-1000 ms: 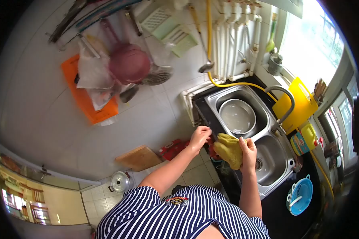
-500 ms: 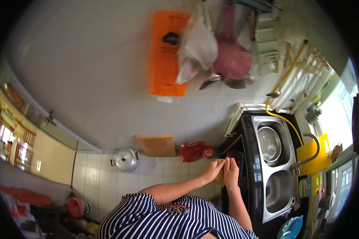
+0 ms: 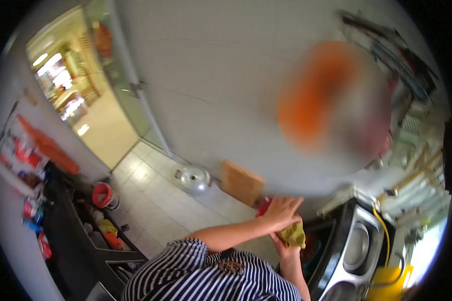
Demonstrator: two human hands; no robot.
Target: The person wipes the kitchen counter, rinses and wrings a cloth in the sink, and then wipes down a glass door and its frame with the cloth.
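Cloth [image 3: 295,235] left of sink [image 3: 350,278]

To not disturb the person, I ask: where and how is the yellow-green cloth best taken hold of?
Probably by the free edge of the yellow-green cloth, coming from the sink side: that edge sticks out crumpled toward the sink, while the left grip and right grip crowd its opposite side.

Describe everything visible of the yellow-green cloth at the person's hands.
The yellow-green cloth looks like soft fabric, bunched and creased, with an uneven edge. It is off any surface, in front of the navy-and-white striped shirt. The right hand holds it from below; the left hand, fingers extended, lies over its upper end and hides part of it. Whether it is wet cannot be told.
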